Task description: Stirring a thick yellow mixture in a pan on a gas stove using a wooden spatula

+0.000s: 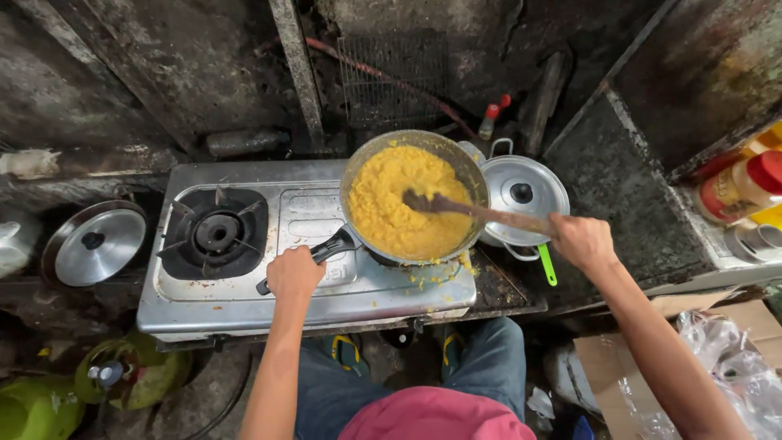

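**Stirring a pan of yellow mash on a two-burner stove**

Left hand (295,273) clamped around the black handle (326,248) of the frying pan (414,195), fingers closed together over the grip, forearm running down toward 6 o'clock. Right hand (582,241) wrapped shut on the outer end of a wooden spoon (476,212), knuckles up, arm stretching off toward 5 o'clock.

Pan seated on the right-hand burner of a steel gas stove (244,285), just above centre of view, handle pointing out toward 8 o'clock. Pan filled almost to the rim with lumpy yellow mash (391,208). Spoon lying across from 3 o'clock, its dark bowl sunk into the mash near the middle of the pan. Crumbs of the same yellow stuff scattered on the stove top at 5 o'clock of the pan, just beside its rim.

Left burner (216,232) bare, at 9 o'clock of the pan. Lidded steel pot (521,191) with black knob touching or just beside the pan at 3 o'clock, partly tucked behind the spoon. Green-handled utensil (546,265) poking out below that pot. Loose steel lid (96,243) with dark knob resting well apart at 9 o'clock, past the stove's edge. Green gas cylinder (122,375) on the floor at 8 o'clock. Red-capped bottle (741,186) on a shelf at 3 o'clock. Grimy, sooty wall across 12 o'clock. Blue trousers and pink shirt at 6 o'clock, under the stove's front edge.
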